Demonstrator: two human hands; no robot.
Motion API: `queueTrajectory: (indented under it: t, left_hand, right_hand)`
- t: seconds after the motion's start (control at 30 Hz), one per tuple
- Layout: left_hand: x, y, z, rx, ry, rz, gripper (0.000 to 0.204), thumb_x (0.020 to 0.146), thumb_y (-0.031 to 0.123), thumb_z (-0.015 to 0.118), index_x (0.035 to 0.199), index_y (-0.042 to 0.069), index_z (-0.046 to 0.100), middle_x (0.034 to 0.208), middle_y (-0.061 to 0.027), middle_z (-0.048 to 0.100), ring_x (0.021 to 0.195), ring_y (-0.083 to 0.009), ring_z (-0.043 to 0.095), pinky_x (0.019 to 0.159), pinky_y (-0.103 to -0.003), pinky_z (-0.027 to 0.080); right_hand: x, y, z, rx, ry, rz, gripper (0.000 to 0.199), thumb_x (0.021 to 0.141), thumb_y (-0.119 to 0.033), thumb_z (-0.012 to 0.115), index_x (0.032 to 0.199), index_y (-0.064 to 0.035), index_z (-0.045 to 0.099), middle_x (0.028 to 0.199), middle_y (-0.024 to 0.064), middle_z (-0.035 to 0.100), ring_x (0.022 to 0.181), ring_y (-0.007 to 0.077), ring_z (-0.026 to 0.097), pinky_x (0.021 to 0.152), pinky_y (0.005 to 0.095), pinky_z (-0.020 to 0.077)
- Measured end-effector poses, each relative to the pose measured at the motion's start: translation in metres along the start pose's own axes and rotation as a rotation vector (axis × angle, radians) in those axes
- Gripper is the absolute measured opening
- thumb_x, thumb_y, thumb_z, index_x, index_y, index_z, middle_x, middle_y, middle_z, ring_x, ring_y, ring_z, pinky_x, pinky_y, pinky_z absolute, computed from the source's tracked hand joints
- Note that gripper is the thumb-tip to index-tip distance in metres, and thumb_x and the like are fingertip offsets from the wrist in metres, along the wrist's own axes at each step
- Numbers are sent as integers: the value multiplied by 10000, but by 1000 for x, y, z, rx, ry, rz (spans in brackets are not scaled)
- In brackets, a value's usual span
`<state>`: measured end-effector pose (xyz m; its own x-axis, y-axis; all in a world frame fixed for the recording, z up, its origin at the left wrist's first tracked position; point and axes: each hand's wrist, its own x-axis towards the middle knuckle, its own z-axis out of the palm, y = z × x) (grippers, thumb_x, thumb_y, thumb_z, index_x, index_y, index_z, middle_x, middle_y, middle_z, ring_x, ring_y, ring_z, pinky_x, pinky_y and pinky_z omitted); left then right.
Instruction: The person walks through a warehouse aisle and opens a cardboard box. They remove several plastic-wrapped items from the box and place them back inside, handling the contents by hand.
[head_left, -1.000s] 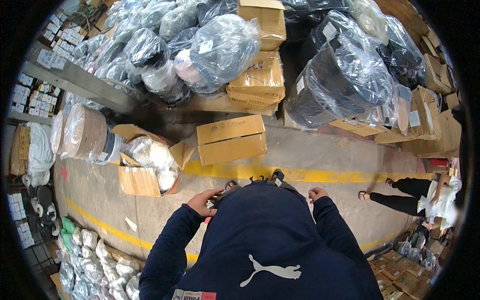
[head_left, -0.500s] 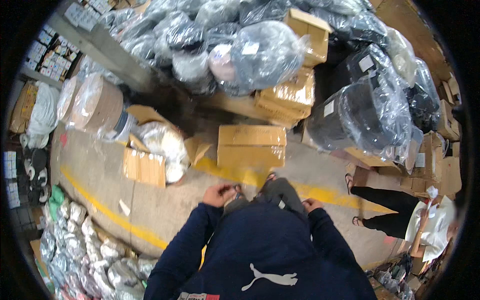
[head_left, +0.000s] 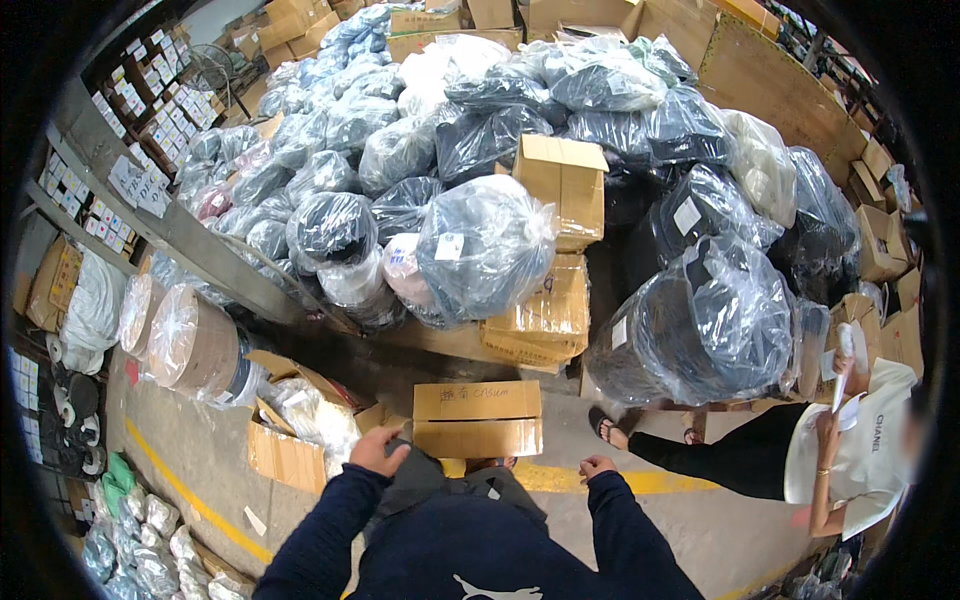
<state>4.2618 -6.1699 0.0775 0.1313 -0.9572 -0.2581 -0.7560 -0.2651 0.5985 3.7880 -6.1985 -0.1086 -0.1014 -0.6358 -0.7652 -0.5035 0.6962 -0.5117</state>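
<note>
With the person at the clock's centre and twelve straight ahead, a closed cardboard carton (head_left: 478, 402) sits on the floor at twelve, just beyond the trouser legs (head_left: 425, 480). The left hand (head_left: 377, 456) hangs at eleven with its fingers loosely bent and nothing visible in it. The right hand (head_left: 597, 467) is at one with its fingers curled inward; its palm is hidden, so whether it has hold of something small cannot be told.

The closed carton is probably the nearest hazard: it looks close enough to the feet to catch a toe on a forward step. A co-worker (head_left: 840, 450) stands between two and three, one foot (head_left: 612, 432) near that carton, so a turn to the right could bring the two people into each other. Slick plastic could let the large clear bag (head_left: 490, 255) at twelve slide if the cartons beside it are pulled.

As for containers, the closed carton's contents are hidden. At ten, an open carton (head_left: 285, 460) with splayed flaps holds white goods in clear plastic, which might spill if it is tipped. Just short of one, an upper carton (head_left: 560, 195) with a raised flap stands on a taped lower carton (head_left: 545, 310); the inside of neither shows. Between one and two, clear plastic wraps big dark rolls (head_left: 690, 320).
</note>
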Motion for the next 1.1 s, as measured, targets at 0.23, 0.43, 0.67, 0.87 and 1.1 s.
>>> queueTrajectory:
  t: [0.23,0.43,0.67,0.87,1.1]
  left_hand:
    - [123,68,-9,352,-13,476,519,721,332,713,1139,56,579,1043,-147,592,960,-336,561,832,-421,448]
    - [243,139,11,646,15,587,840,698,525,699,1330,43,426,1340,-192,435,1271,-380,374,1022,-667,207]
    - [435,219,31,675,-15,789,1151,579,606,754,1460,84,227,1508,-204,197,1393,-434,132,1068,-668,62]
    - [497,185,48,358,-292,982,230,782,212,586,976,119,667,981,-111,659,1006,-280,601,868,-456,406]
    - [539,126,-25,184,-420,1054,153,734,179,609,856,98,656,856,-98,662,842,-290,647,730,-418,480]
  right_hand:
    - [-4,17,19,300,76,103,278,892,-220,567,1029,20,588,830,141,672,533,210,629,455,306,492]
    - [-18,87,82,268,94,463,237,869,-141,583,1021,41,579,770,176,652,518,251,620,408,344,491]
    - [-73,-5,133,564,285,390,192,888,-168,588,975,0,555,769,174,647,539,262,638,449,360,543]
    - [-126,-188,216,588,303,393,244,896,-157,582,1082,0,585,834,165,664,578,240,654,468,312,518]
    - [-10,-341,215,288,470,58,206,896,-156,573,1045,-19,614,811,58,654,622,135,625,535,243,467]
